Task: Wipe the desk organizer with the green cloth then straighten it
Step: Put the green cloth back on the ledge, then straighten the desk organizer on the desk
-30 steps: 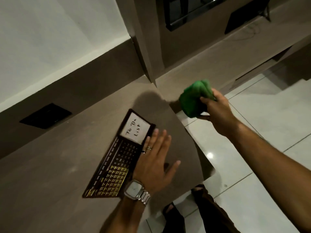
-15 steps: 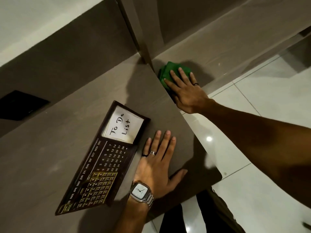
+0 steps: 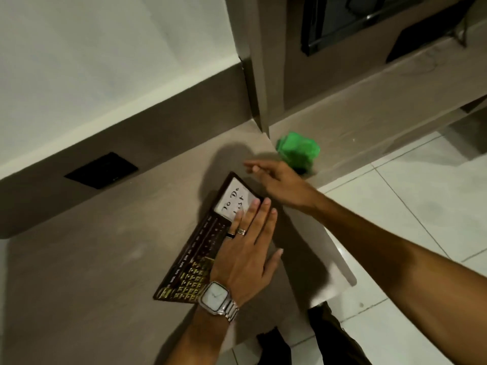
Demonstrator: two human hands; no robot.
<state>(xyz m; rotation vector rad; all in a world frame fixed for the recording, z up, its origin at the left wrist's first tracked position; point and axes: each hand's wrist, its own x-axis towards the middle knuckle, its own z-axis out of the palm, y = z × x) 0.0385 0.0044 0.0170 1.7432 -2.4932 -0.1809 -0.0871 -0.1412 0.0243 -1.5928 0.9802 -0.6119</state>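
Observation:
The desk organizer (image 3: 200, 248) is a dark brown flat board with a white "To Do List" pad and a gold calendar grid, lying slanted on the brown desk (image 3: 92, 272). My left hand (image 3: 245, 248), with rings and a watch, lies flat and open across its right side. My right hand (image 3: 279, 183) hovers open and blurred above the organizer's far corner, holding nothing. The green cloth (image 3: 297, 148) sits bunched on the lower ledge just past the desk's far right corner, apart from both hands.
A vertical partition (image 3: 253, 75) rises behind the desk corner. A black socket plate (image 3: 101, 169) sits in the back panel at left. White tiled floor (image 3: 408, 206) lies to the right; my feet (image 3: 316, 335) show below the desk edge.
My right hand let go of the green cloth on the ledge and swung left toward the organizer. My left hand slid from the bare desk onto the organizer.

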